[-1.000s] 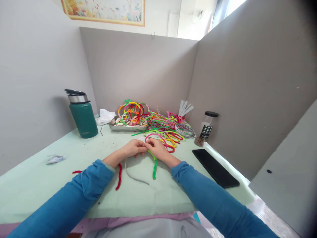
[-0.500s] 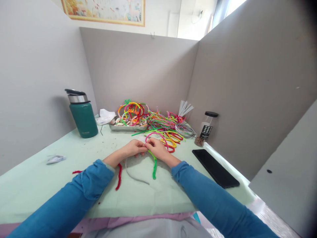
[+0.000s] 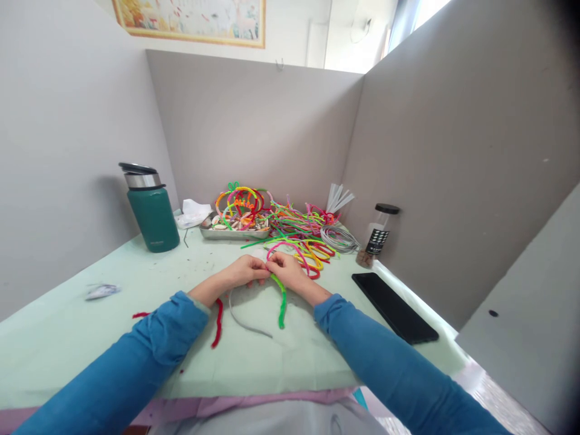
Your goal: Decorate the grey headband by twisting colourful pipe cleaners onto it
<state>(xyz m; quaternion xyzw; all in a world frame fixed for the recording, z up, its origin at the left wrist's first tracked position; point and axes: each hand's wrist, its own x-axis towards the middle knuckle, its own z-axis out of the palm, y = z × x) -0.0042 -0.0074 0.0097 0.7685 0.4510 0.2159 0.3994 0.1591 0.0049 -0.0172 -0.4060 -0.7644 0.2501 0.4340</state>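
My left hand (image 3: pixel 244 270) and my right hand (image 3: pixel 285 270) meet fingertip to fingertip above the middle of the table, both pinched closed. From between them a fuzzy green stem (image 3: pixel 283 305), yellow-green near the fingers, hangs down toward the table. A pink stem (image 3: pixel 290 244) arches up behind my right hand; its near end is at the fingertips. A thin grey wire (image 3: pixel 247 326) curves below my left hand. A red fuzzy stem (image 3: pixel 219 323) lies beside my left wrist. What exactly each fingertip pinches is partly hidden.
A green bottle (image 3: pixel 156 217) stands at left, near white tissue (image 3: pixel 194 211). Behind my hands are a metal tray (image 3: pixel 235 234) with colourful rings and a pile of fuzzy stems (image 3: pixel 303 223). Coiled wire (image 3: pixel 339 240), a black-lidded jar (image 3: pixel 378 235) and a black phone (image 3: pixel 394 307) are at right.
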